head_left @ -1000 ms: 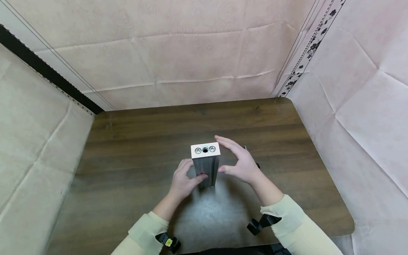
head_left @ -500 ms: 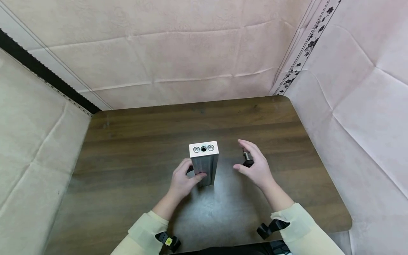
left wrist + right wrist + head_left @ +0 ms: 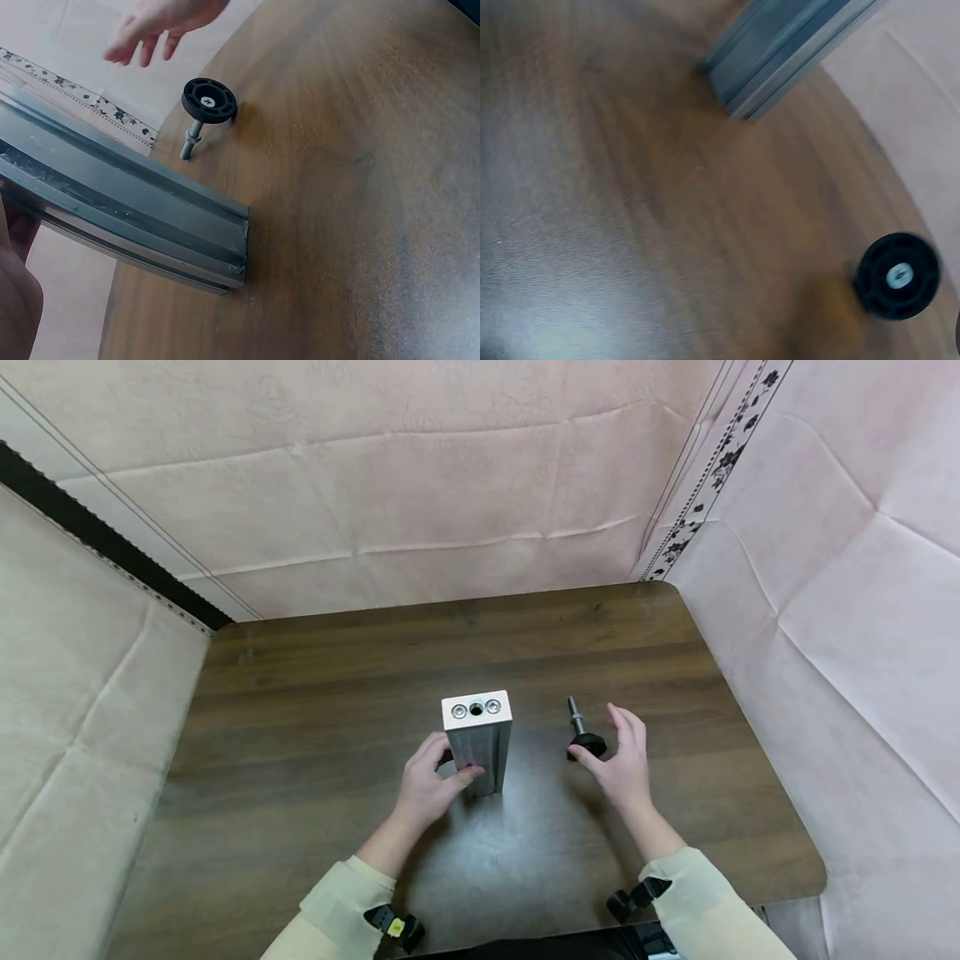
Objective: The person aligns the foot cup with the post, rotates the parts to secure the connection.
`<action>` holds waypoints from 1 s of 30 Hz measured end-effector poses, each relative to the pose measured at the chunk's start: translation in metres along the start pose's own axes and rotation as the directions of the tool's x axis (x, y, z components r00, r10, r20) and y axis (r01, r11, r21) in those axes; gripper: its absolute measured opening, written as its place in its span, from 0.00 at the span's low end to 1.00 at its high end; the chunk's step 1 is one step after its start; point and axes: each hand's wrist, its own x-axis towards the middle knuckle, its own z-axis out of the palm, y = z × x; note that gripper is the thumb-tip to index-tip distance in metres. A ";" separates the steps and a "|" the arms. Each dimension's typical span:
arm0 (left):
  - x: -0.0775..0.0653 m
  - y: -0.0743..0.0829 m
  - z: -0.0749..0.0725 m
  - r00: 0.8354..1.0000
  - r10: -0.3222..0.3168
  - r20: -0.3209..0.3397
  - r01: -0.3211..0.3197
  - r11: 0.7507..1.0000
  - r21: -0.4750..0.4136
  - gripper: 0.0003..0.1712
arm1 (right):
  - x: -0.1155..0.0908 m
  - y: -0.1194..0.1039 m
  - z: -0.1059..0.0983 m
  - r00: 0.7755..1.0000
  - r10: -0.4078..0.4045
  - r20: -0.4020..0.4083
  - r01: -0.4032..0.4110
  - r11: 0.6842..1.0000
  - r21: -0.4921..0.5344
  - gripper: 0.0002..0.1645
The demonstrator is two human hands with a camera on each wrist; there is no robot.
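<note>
An aluminium extrusion profile (image 3: 480, 760) stands upright on the table, its silver end plate with two screws and a middle hole facing up. My left hand (image 3: 422, 787) grips its left side, thumb across the near face. Right of the profile lies a levelling foot (image 3: 589, 744) with a black round base and a threaded stud pointing away. Fingers spread, my right hand (image 3: 624, 770) hovers beside that foot, the thumb overlapping its base in the head view. The left wrist view shows a gap between this hand (image 3: 169, 22) and the foot (image 3: 210, 100).
The wooden table (image 3: 315, 710) has rounded corners. Pale cloth walls (image 3: 420, 485) enclose it at the back and both sides. A dark strap camera sits on each wrist, close over the tabletop.
My right hand has moved away from the profile to the right, and the levelling foot, hidden behind it before, now shows on the table. My left hand keeps its grip on the profile.
</note>
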 end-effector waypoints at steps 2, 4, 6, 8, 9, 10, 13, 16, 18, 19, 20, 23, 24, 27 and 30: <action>0.000 0.000 0.000 1.000 -0.001 0.003 0.001 1.000 0.008 0.20 | -0.003 0.005 0.004 0.999 0.035 -0.020 -0.035 0.999 -0.013 0.52; 0.000 0.001 -0.001 1.000 -0.004 0.006 0.003 1.000 0.022 0.20 | -0.007 0.010 0.009 0.998 0.053 -0.037 -0.054 0.998 -0.029 0.54; 0.000 0.002 0.000 1.000 -0.008 0.006 0.007 0.999 0.032 0.20 | -0.009 0.015 0.013 0.997 0.055 -0.057 -0.057 0.998 -0.040 0.55; 0.001 0.002 0.001 1.000 -0.006 0.003 0.006 0.999 0.035 0.20 | -0.012 0.020 0.018 0.996 0.042 -0.081 -0.047 0.997 -0.056 0.55; 0.001 0.003 0.001 1.000 -0.005 0.002 0.005 0.999 0.039 0.20 | -0.013 0.023 0.020 0.995 0.034 -0.095 -0.040 0.997 -0.062 0.55; 0.001 0.003 0.001 1.000 -0.005 0.000 0.005 0.999 0.041 0.20 | -0.014 0.025 0.022 0.994 0.029 -0.110 -0.036 0.997 -0.065 0.55; 0.001 0.002 0.002 1.000 0.000 -0.001 0.000 0.999 0.034 0.20 | -0.018 0.033 0.028 0.989 0.034 -0.144 -0.048 0.995 -0.092 0.56; 0.000 0.001 0.001 1.000 -0.005 0.001 0.005 1.000 0.029 0.21 | -0.020 0.040 0.033 0.985 0.051 -0.162 -0.072 0.989 -0.127 0.57; 0.000 0.000 0.000 1.000 -0.010 0.004 0.009 1.000 0.023 0.20 | -0.021 0.044 0.036 0.984 0.067 -0.163 -0.092 0.984 -0.151 0.57; -0.001 -0.001 0.000 1.000 -0.011 0.006 0.011 1.000 0.022 0.20 | -0.021 0.045 0.037 0.984 0.077 -0.160 -0.103 0.982 -0.160 0.57; 0.000 -0.001 0.000 1.000 -0.009 0.008 0.009 1.000 0.023 0.20 | -0.021 0.047 0.038 0.984 0.084 -0.158 -0.111 0.979 -0.171 0.58; -0.001 -0.001 -0.002 1.000 -0.004 0.015 0.004 1.000 0.031 0.19 | -0.021 0.050 0.041 0.983 0.114 -0.144 -0.141 0.971 -0.194 0.58; -0.001 -0.001 -0.002 1.000 -0.003 0.018 0.003 0.999 0.032 0.19 | -0.022 0.051 0.041 0.982 0.124 -0.140 -0.150 0.969 -0.198 0.58; -0.001 -0.001 -0.002 1.000 0.003 0.027 -0.004 0.999 0.035 0.19 | -0.022 0.053 0.042 0.980 0.143 -0.137 -0.170 0.962 -0.212 0.59; 0.000 -0.002 -0.002 0.999 0.009 0.032 -0.010 0.999 0.035 0.20 | -0.022 0.054 0.043 0.979 0.150 -0.136 -0.177 0.959 -0.220 0.60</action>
